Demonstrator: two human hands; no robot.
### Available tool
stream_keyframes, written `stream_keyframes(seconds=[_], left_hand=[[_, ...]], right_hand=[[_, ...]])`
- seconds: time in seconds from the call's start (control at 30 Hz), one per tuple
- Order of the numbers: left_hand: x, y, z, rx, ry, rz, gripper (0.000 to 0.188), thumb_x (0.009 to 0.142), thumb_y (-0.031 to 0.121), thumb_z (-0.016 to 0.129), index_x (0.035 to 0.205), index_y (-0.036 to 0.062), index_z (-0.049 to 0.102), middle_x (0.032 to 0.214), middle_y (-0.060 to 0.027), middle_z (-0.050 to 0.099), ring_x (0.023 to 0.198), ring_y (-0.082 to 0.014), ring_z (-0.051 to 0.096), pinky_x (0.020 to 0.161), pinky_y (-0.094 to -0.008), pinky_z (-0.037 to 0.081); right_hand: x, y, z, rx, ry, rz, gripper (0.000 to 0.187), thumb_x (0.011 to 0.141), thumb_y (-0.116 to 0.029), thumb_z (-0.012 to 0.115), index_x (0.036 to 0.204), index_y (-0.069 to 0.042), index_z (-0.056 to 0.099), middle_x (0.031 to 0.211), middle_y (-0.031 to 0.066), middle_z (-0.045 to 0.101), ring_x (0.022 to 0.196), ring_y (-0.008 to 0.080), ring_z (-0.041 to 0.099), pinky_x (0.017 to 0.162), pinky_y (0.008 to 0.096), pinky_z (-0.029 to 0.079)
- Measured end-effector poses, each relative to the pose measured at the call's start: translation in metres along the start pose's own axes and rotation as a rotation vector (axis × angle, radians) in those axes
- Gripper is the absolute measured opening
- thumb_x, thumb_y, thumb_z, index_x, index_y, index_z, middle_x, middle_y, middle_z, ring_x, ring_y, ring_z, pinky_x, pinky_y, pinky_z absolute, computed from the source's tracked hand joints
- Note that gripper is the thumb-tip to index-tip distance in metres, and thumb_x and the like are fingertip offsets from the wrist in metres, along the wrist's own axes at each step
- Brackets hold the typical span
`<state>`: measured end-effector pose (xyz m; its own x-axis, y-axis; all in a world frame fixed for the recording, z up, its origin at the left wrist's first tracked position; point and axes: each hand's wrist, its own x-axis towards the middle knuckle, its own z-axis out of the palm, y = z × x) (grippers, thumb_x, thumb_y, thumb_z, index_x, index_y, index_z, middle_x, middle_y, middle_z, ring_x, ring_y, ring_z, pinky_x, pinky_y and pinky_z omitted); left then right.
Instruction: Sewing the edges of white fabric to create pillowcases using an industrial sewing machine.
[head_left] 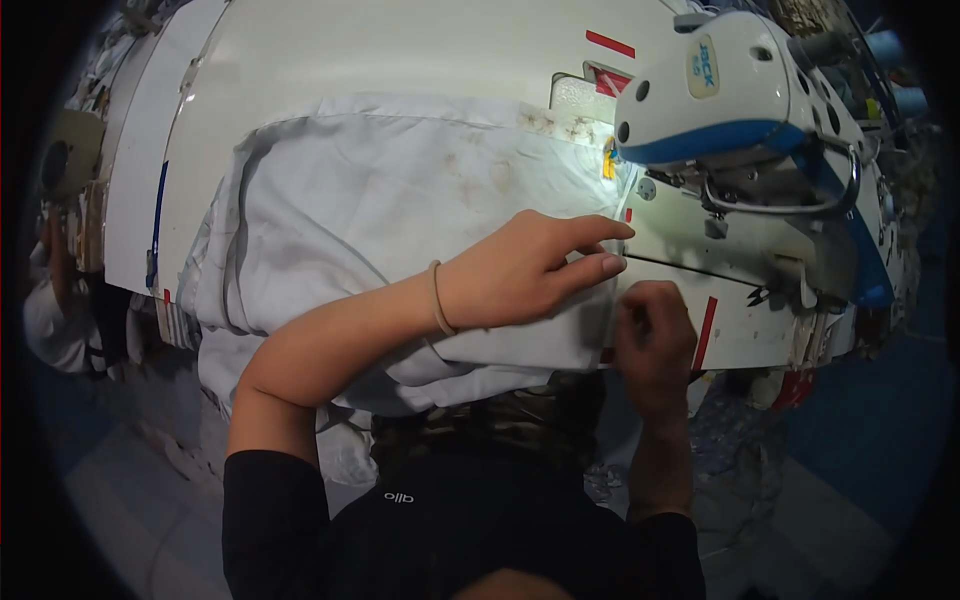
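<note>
A large piece of white fabric with brownish stains along its far right part is spread over the sewing machine's table. My left hand lies across its right side, fingers stretched toward the right edge, thumb and forefinger apart. Close by at the fabric's near right edge is my right hand, its fingers curled in; whether they pinch the edge is hidden. The white and blue sewing machine head stands at the far right, its light falling on the fabric's far right corner. There, a small yellow and blue piece shows beside the needle area.
Red tape strips mark the white table. A curved metal guard juts from the machine's front. Blue thread cones stand at the far right. At the left edge, another person's arm is partly visible. Fabric hangs over the near edge.
</note>
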<state>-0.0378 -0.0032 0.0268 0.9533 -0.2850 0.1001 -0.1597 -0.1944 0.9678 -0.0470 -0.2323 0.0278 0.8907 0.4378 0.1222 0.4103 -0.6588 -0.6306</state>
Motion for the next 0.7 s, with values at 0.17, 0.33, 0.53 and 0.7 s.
stream_keyframes(seconds=[0.17,0.33,0.53,0.7], left_hand=[[-0.005,-0.015,0.013,-0.373,-0.304,-0.328,0.026,0.103,0.015,0.060,0.124,0.0039,0.069,0.083,-0.0028,0.069,0.058,-0.0063,0.052,0.055,-0.0246,0.045],[-0.004,-0.005,-0.001,-0.310,-0.514,-0.216,0.016,0.099,0.007,0.057,0.105,0.0019,0.071,0.079,0.0001,0.064,0.074,-0.0069,0.055,0.069,-0.0250,0.045],[0.003,-0.001,-0.030,-0.452,-0.614,-0.198,0.016,0.104,0.009,0.051,0.112,0.0004,0.062,0.075,0.0005,0.054,0.071,-0.0079,0.049,0.070,-0.0238,0.040],[0.009,-0.014,-0.060,-0.211,-0.168,-0.277,0.011,0.100,0.008,0.053,0.108,0.0041,0.060,0.072,-0.0012,0.056,0.067,-0.0117,0.049,0.065,-0.0278,0.041]], right_hand=[[-0.031,-0.027,0.021,0.220,-0.052,-0.115,0.015,0.086,0.007,0.067,0.096,-0.002,0.060,0.096,0.0109,0.062,0.079,0.0226,0.061,0.068,0.0326,0.050],[-0.014,-0.011,0.000,0.108,0.200,-0.172,0.026,0.092,0.002,0.063,0.117,-0.003,0.063,0.114,0.0149,0.062,0.101,0.0286,0.065,0.077,0.0365,0.056],[0.023,0.018,-0.005,0.405,-0.446,-0.110,0.019,0.099,-0.006,0.057,0.114,0.001,0.066,0.085,0.0048,0.059,0.077,0.0152,0.059,0.071,0.0287,0.049],[0.043,0.038,-0.025,0.495,-0.191,0.275,0.015,0.104,-0.011,0.057,0.097,-0.002,0.065,0.071,-0.0059,0.049,0.066,0.0046,0.048,0.061,0.0230,0.040]])
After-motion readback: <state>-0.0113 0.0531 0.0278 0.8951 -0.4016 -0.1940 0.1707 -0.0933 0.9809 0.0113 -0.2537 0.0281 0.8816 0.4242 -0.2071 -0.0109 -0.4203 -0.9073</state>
